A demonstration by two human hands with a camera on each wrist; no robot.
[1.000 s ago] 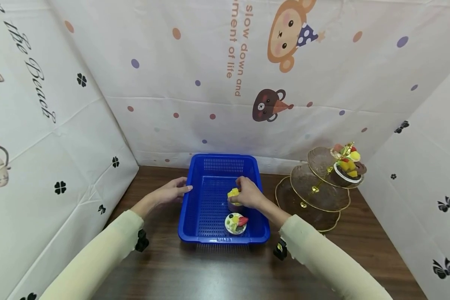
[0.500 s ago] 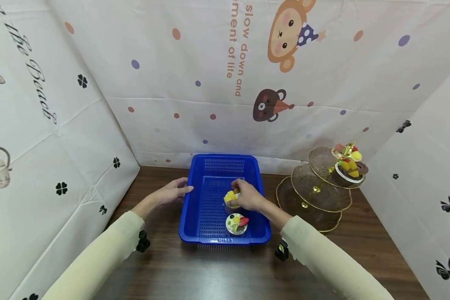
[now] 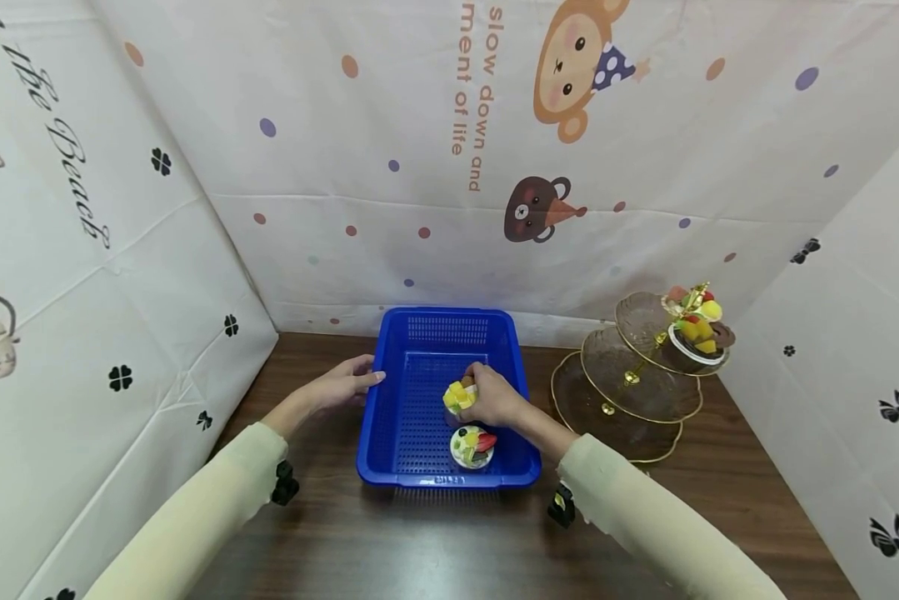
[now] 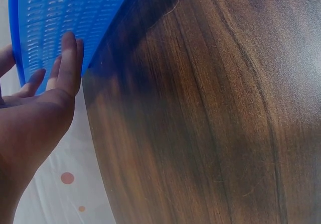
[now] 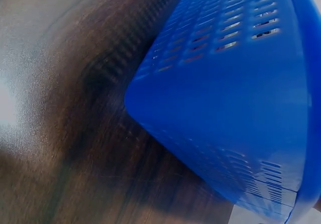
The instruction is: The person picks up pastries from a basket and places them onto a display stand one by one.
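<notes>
Between right fingers [image 3: 477, 372], yellow-topped cupcake [image 3: 458, 396]

Glare whitens the tabletop [image 3: 419, 546] (dark shadow hugs the basket [image 3: 419, 480]).

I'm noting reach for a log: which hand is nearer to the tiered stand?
Right. The right hand holds a yellow-topped cake in the basket, left of the stand; the left hand is at the basket's left side, farther away.

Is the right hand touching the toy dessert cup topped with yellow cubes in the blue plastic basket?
Touching. In the head view, the right hand grips the yellow-topped dessert cup by its right side; the right wrist view doesn't show it.
</notes>
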